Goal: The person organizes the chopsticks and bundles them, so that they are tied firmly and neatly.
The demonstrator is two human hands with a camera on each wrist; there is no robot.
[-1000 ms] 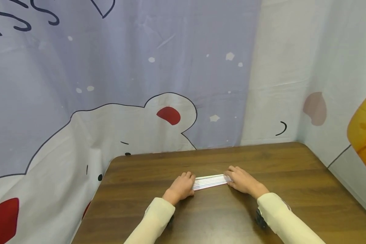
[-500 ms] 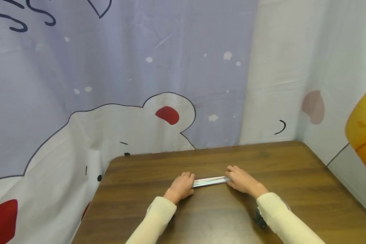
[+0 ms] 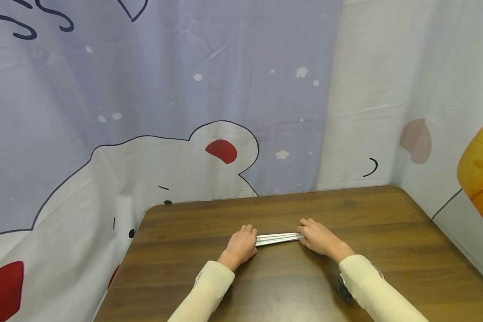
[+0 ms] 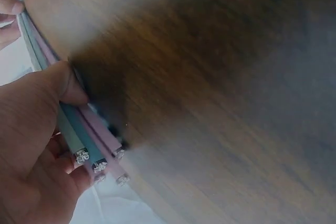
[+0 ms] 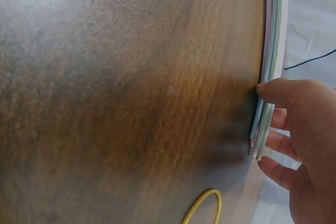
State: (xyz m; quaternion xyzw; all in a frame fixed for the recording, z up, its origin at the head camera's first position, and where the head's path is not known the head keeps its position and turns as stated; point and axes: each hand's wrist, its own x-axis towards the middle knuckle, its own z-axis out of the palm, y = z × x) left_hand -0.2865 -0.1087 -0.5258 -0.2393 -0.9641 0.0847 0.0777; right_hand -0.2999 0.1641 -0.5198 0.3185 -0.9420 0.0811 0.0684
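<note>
A bundle of slim, pencil-like pastel sticks (image 3: 277, 239), in pink, green and blue-grey, stretches between both hands close over the wooden table. My left hand (image 3: 241, 245) grips its left end. In the left wrist view the thumb lies across the sticks (image 4: 86, 129), and several stick ends with dark-and-white patterned tips poke out past the fingers. At the other end my right hand (image 3: 319, 239) pinches the bundle. The right wrist view shows the thumb on the near side of the sticks (image 5: 273, 40) and the fingers behind, with plain ends protruding.
A yellow loop (image 5: 205, 205) lies on the table in the right wrist view. The brown table (image 3: 281, 286) reaches back to a printed cloth curtain (image 3: 265, 89), which also hangs along the right side.
The sticks, spread flat in a wider row a second ago, now form a narrower bundle. Both hands keep their places at the ends, the left shifting very slightly.
</note>
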